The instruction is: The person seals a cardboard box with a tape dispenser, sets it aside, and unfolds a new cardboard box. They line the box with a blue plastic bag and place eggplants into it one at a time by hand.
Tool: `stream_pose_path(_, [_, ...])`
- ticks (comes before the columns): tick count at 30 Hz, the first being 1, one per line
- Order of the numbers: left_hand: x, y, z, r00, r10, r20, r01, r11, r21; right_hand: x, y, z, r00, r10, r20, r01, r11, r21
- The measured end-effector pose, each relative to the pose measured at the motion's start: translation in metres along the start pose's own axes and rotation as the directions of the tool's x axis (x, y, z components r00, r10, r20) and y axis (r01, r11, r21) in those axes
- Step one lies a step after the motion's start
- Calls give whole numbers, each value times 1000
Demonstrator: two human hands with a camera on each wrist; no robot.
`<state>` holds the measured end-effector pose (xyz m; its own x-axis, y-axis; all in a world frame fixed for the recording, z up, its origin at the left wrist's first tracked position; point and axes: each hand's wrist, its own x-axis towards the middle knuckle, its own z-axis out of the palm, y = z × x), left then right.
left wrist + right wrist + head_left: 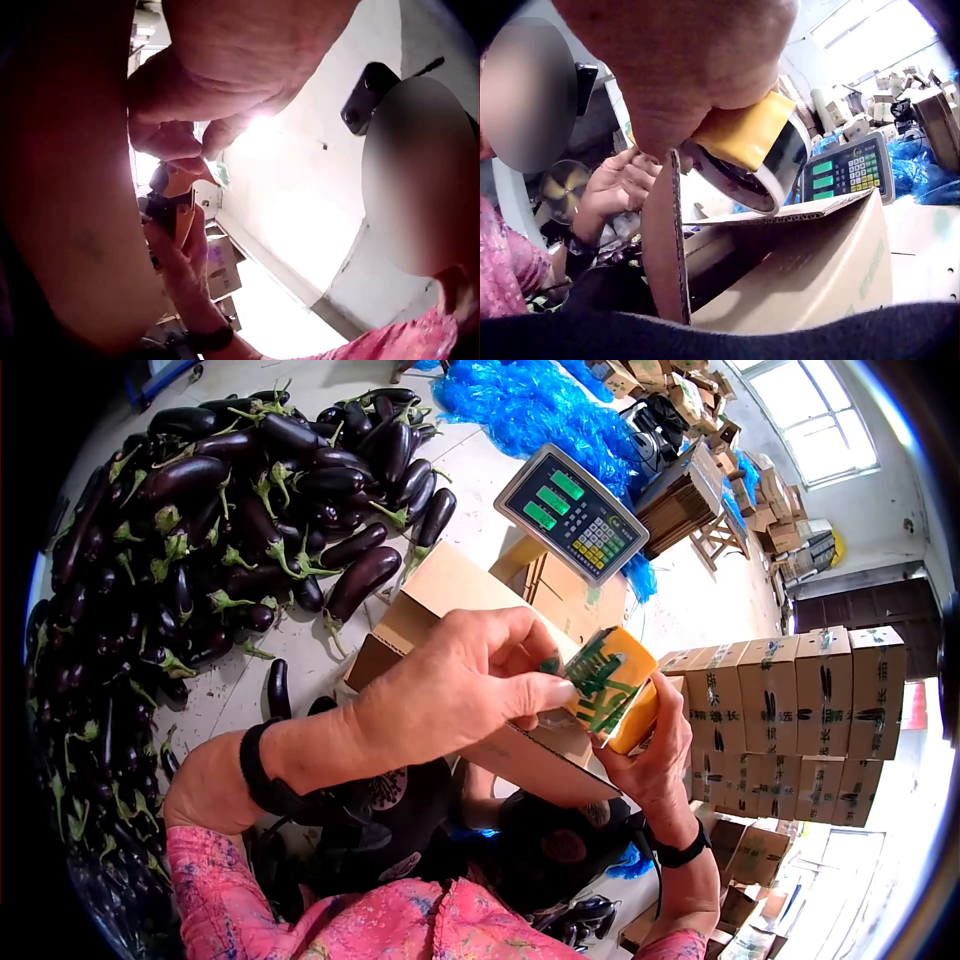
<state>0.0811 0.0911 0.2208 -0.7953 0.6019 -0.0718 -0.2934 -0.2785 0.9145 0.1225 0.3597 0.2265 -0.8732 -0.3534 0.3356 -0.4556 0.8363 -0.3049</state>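
My right hand grips a yellow tape dispenser with a roll of printed tape in it, above an open cardboard box. My left hand pinches the tape at the dispenser's left side, thumb against it. In the right wrist view the dispenser hangs below my right hand, over the box's raised flaps, and the box is open on top. The left wrist view has my left hand close to the dispenser, whose details are dark there.
A scale display stands just beyond the box. Many eggplants are heaped on the floor at the left. Blue plastic lies at the back, and printed cartons are stacked at the right.
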Motion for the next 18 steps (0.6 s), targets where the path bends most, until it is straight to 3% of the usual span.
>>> stream_pose_path(1, [-2,2,-1,1000,-8,3,8,999,-39,0,-1,-1,1000,-7,2,6,1000,15])
stream_pose_path(6, [-13,4,-12,981,131,-142,-105,978,179,3,-3,-8,997,-81,13,81,997,-10])
stream_pose_path(8, [-22,4,-21,950,246,-194,-162,916,366,0,-3,-12,994,-95,45,99,992,-78])
stream_pose_path(10, [-28,17,-38,871,335,-360,-160,886,436,-2,4,-19,994,-84,65,92,987,-131])
stream_pose_path(13, [-37,21,-55,912,266,-312,-126,906,404,-2,4,-17,994,-112,18,113,984,-135])
stream_pose_path(18, [-28,17,-43,845,408,-344,-250,872,420,7,-9,-20,1000,-25,10,26,993,-115])
